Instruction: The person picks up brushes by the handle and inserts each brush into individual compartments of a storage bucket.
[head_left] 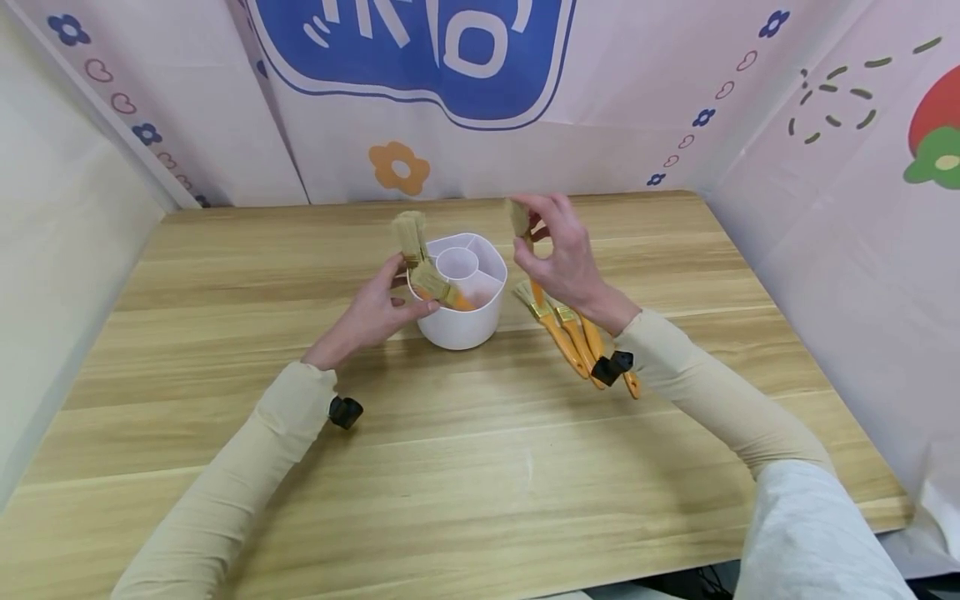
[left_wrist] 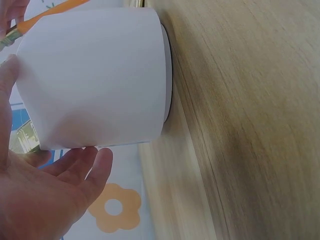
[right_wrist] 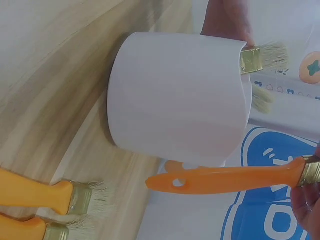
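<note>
A white divided organizer [head_left: 459, 329] with a round middle cup stands upright on the table. My left hand [head_left: 371, 312] grips its left side, thumb near the front rim and fingers around the far side. Two paintbrushes stick out of it bristles up: one brush [head_left: 410, 237] at the back left, and a tilted brush [head_left: 435, 282] beside my thumb. To the right of the organizer, my right hand [head_left: 566, 258] pinches another paintbrush [right_wrist: 225, 180] near its metal ferrule. Its orange handle hangs down, apart from the organizer in the head view.
Several orange-handled paintbrushes [head_left: 562, 333] lie side by side on the wooden table [head_left: 450, 483], below my right forearm. A printed backdrop [head_left: 480, 162] stands along the table's far edge, with a side panel [head_left: 832, 233] on the right.
</note>
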